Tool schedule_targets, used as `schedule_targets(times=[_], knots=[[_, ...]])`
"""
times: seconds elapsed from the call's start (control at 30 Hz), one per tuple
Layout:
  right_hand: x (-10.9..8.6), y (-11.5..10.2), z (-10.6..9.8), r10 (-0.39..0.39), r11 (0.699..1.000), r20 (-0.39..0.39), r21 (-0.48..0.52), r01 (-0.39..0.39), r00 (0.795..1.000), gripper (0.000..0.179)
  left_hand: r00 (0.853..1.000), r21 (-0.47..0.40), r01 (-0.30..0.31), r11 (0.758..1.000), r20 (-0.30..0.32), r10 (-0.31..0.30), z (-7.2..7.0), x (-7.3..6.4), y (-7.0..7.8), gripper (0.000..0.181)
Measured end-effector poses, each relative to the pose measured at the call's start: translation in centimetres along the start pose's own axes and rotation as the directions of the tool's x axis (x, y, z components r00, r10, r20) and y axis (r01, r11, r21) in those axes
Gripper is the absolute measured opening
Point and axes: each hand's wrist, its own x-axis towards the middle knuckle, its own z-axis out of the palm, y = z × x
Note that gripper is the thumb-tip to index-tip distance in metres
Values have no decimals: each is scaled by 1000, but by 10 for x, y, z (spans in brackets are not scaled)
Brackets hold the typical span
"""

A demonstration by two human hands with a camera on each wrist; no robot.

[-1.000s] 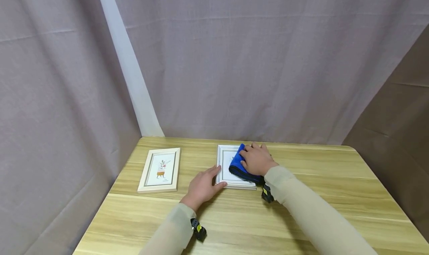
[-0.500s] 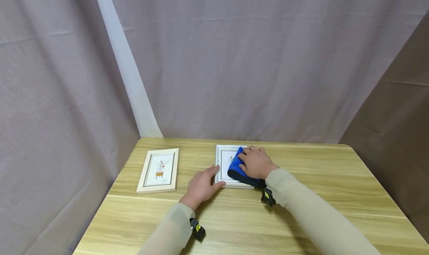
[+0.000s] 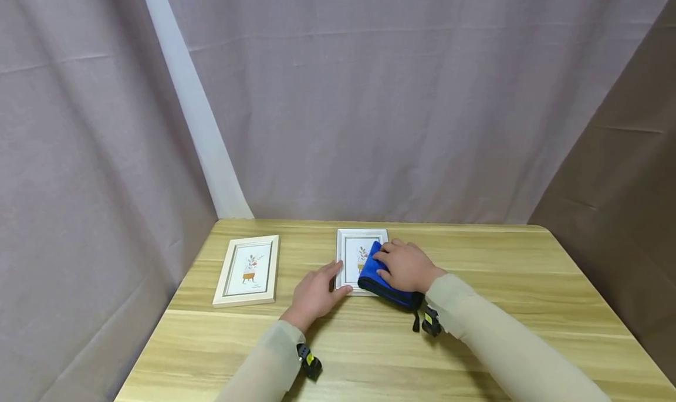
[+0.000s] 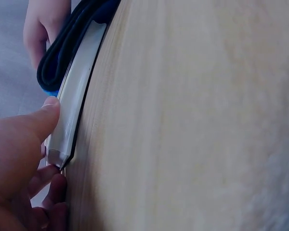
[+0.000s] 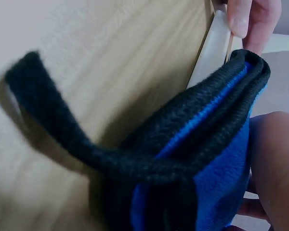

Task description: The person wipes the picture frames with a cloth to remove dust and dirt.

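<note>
A silver-white picture frame with a plant print lies flat on the wooden table. My left hand holds its near left corner; in the left wrist view the thumb presses the front edge while the fingers curl at the side. Over the frame's right part, a folded blue cloth with black edging sits under my right hand, whose fingers grip it. The cloth hides the frame's lower right. A black loop hangs from the cloth in the right wrist view.
A cream picture frame with a similar plant print lies to the left of my left hand. Grey curtains stand behind the table's far edge and on both sides.
My right hand has drawn the cloth toward me and down across the frame, uncovering more of the print and the upper right corner. The left hand keeps its place at the frame's corner.
</note>
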Motion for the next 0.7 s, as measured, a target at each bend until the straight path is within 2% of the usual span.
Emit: schedule_targets(times=[0.4,0.7], knots=[[-21,-9,-3,-54,997,-46,51,56,998,43,1000,-8,-1,1000,-6,1,0,-1,0,72],[-34,-15,0,-58,996,-61,66,62,996,43,1000,-11,1,1000,2,-1,0,-1,2,73]])
